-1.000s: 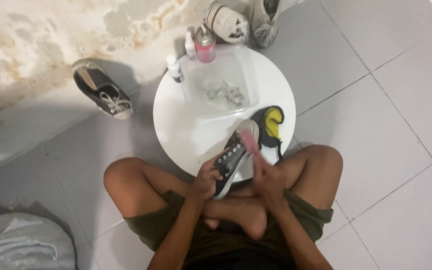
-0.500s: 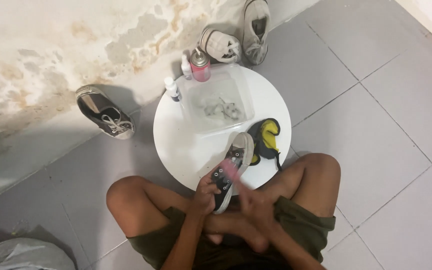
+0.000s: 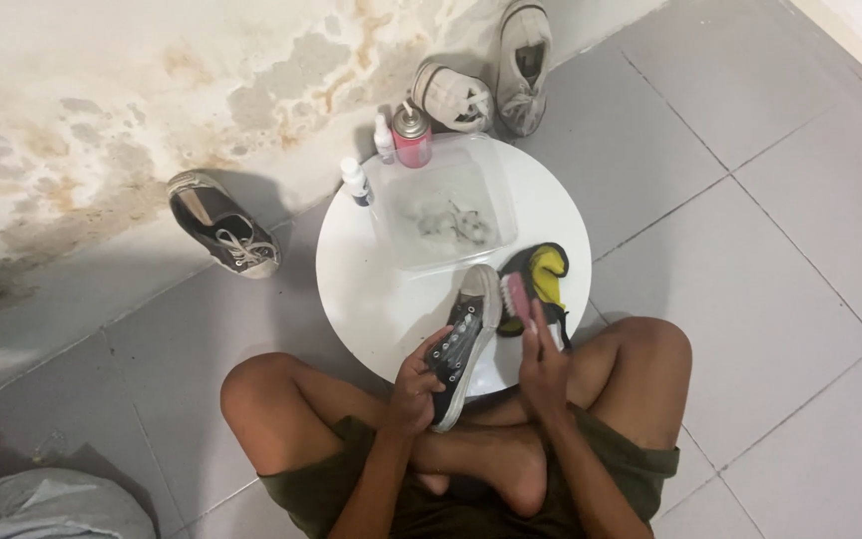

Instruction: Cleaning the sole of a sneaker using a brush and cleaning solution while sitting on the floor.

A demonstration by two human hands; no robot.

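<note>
Fingers (image 3: 421, 371) gripping sneaker (image 3: 461, 349), soapy tub (image 3: 443, 210)

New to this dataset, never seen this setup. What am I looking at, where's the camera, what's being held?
There is no machine here: a person sits cross-legged on a tiled floor, and the one camera is worn on their head, looking down at their own hands.

In front of them is a round white table. On it lie a clear tub and a yellow and black cloth, with a pink spray can and two small white bottles at the far edge.

The left hand holds a black sneaker by its side. The right hand holds a pink brush beside the sneaker's toe.

On the floor, another black sneaker lies by the stained wall, and two pale shoes lie beyond the table.
</note>
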